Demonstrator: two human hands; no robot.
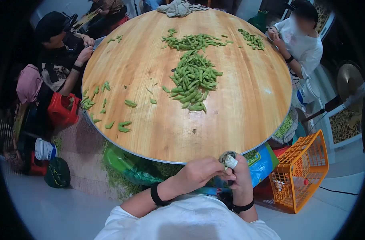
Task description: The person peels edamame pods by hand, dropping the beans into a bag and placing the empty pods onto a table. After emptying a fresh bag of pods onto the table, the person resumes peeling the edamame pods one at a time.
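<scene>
My left hand (192, 174) reaches in from the left at the table's near edge, its fingers pressed together against the fingers of my right hand (241, 172). What sits between the fingertips is too small to make out. White wrapping (230, 161) and something dark cover a digit of my right hand. Beyond them, on the round wooden table (150, 120), lies a large pile of green pods (194, 78), with another heap (194, 41) behind it. Loose pods (124, 126) are scattered at the left.
People sit at the left (58, 52) and right (304, 40) of the table. An orange crate (292, 176) stands on the floor at right. Green and blue bags (130, 164) hang below the near edge. A grey cloth (178, 9) lies at the far edge.
</scene>
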